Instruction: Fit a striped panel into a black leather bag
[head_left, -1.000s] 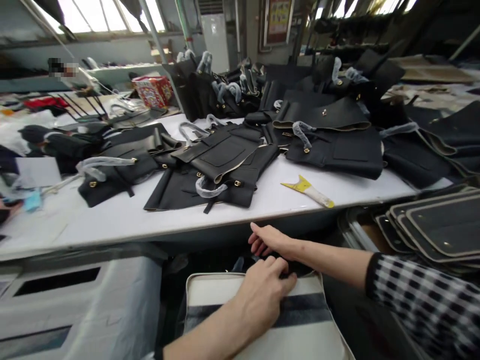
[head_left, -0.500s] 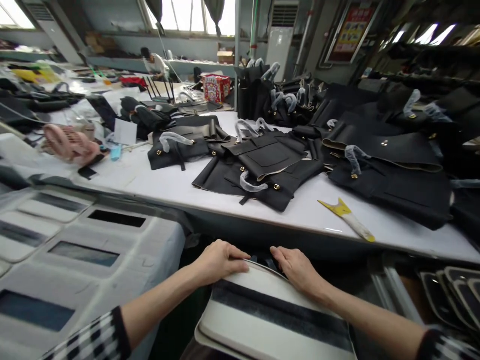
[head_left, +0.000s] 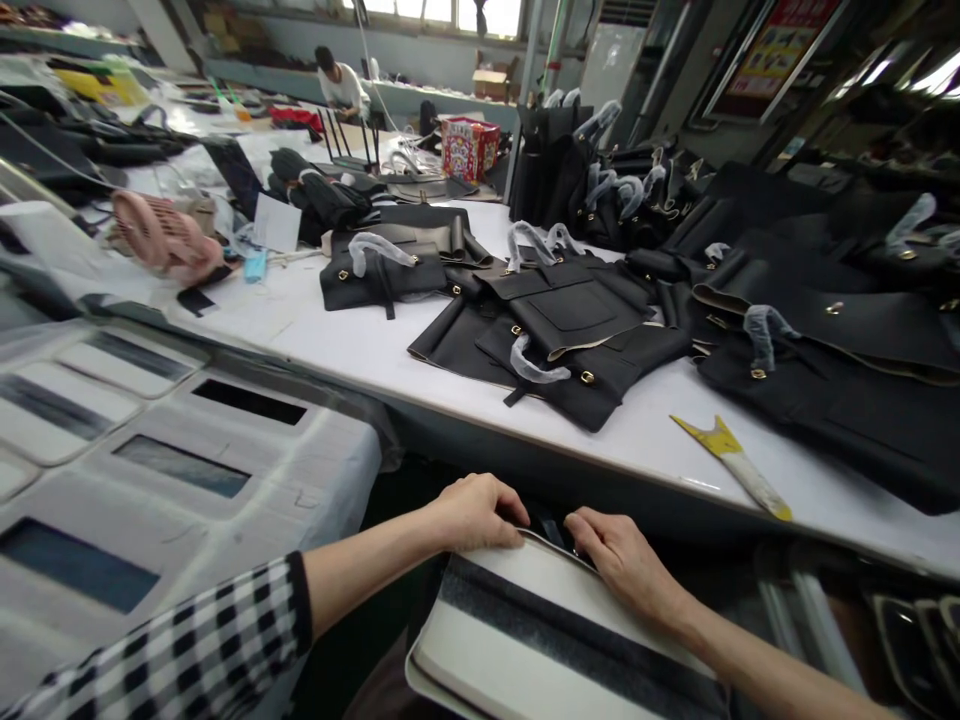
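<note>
A stack of off-white rounded panels (head_left: 525, 640), the top one crossed by a black strip, lies low in front of me. My left hand (head_left: 480, 515) grips the far edge of the top panel, thumb on its face and fingers bent over the rim. Further right along that same edge, my right hand (head_left: 630, 565) is closed with its fingers curled; what is pinched there is hidden. Between the hands, just past the rim, a dark strap-like piece (head_left: 553, 532) shows, too shadowed to make out.
Beyond runs a white table (head_left: 337, 360) with black leather bag pieces (head_left: 577, 310), a yellow-ended tool (head_left: 731, 462) and a pink fan (head_left: 165, 238). Similar panels (head_left: 124, 360) lie on the covered surface at left. A person (head_left: 341, 85) works far back.
My view has turned a little to the left, so the scene sits further right. Both hands stay at the panel's far edge, with little change in their grip.
</note>
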